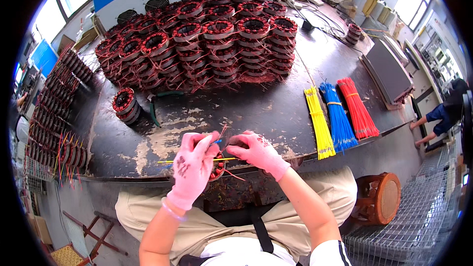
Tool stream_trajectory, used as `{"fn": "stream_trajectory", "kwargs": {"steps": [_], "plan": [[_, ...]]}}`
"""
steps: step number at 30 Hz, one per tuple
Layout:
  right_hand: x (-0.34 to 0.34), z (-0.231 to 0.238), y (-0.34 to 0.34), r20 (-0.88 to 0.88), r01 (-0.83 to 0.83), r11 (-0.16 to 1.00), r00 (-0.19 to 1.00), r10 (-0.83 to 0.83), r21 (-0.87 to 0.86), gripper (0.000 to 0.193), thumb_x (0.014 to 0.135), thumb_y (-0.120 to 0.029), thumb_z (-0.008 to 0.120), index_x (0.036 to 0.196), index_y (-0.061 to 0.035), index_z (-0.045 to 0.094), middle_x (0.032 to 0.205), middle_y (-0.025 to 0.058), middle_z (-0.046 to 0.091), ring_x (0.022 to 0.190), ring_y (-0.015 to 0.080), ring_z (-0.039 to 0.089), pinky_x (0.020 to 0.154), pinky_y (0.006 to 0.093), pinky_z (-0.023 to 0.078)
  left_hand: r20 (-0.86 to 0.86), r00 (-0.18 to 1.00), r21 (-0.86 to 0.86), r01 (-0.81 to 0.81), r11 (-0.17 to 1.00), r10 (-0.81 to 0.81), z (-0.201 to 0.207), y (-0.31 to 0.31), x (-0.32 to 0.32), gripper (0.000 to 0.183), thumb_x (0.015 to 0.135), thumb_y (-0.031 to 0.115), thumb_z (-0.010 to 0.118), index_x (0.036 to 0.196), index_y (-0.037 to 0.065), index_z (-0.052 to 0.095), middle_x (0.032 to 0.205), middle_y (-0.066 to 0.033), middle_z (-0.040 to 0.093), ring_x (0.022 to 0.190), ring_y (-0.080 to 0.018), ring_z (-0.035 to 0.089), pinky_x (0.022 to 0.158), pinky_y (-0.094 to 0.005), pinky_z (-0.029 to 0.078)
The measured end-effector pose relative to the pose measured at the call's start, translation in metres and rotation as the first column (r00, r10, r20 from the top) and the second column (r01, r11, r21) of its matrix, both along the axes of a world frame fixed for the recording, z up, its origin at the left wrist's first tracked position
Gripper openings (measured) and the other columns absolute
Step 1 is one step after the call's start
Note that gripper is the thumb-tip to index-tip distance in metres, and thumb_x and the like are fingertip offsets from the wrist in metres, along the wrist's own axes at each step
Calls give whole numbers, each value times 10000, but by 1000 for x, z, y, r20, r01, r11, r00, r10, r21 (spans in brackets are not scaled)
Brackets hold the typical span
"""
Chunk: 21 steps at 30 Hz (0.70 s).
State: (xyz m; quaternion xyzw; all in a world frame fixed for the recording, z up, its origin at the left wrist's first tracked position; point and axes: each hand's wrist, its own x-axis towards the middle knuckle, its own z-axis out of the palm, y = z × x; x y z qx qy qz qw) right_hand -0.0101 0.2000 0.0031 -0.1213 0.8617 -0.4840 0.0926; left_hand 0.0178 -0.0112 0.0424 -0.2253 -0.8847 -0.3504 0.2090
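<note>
Both hands wear pink gloves and meet over the table's near edge. Below them a motor stator (217, 169) with red windings is partly covered by my left hand (193, 160). Its thumb and fingers pinch a thin lead wire (223, 132), with a bit of blue beside the fingertips. My right hand (256, 150) is closed in a pinch close by; what lies between its fingertips is too small to make out. A yellow wire (170, 161) runs crosswise over the stator, passing behind the left hand toward the right fingers.
Stacked stators (217, 44) fill the table's back, with more rows (54, 103) at left. A short stator stack (126, 106) stands near green-handled pliers (154, 108). Bundles of yellow (319, 123), blue (337, 118) and red wires (358, 109) lie right. A wooden stool (382, 198) stands below.
</note>
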Motion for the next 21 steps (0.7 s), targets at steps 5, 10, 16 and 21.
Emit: {"fn": "stream_trajectory", "kwargs": {"steps": [5,10,16,21], "plan": [[-3,13,-23,275,-9,1000,961,12,-14,351,927,-336,678,1019,-1,724,769,133,699,649,192,664,642,348,531,211,975,179,37,983,-75,-32,7,-4,312,976,83,607,1282,30,630,1134,-184,541,990,-329,608,854,-403,517],[-1,-7,-23,155,33,994,988,-17,-100,295,931,-271,657,986,17,691,836,145,715,716,234,687,669,365,540,226,973,224,6,975,-57,-48,14,-8,312,956,-41,578,1261,18,600,1171,-145,498,963,-236,602,837,-333,524],[13,-23,-18,38,142,964,990,-137,-224,161,931,-130,658,1009,9,674,942,140,701,900,219,686,800,341,535,216,974,205,23,979,-68,-54,11,-9,253,908,-41,631,1153,15,610,1107,-144,534,898,-269,653,767,-355,547],[35,-18,-8,3,232,921,970,-243,-312,98,924,-42,653,1011,-18,692,940,116,682,869,236,674,785,324,525,225,963,176,107,978,-146,-48,9,-9,242,858,-33,673,1089,34,641,1031,-144,569,858,-299,683,731,-379,551]]}}
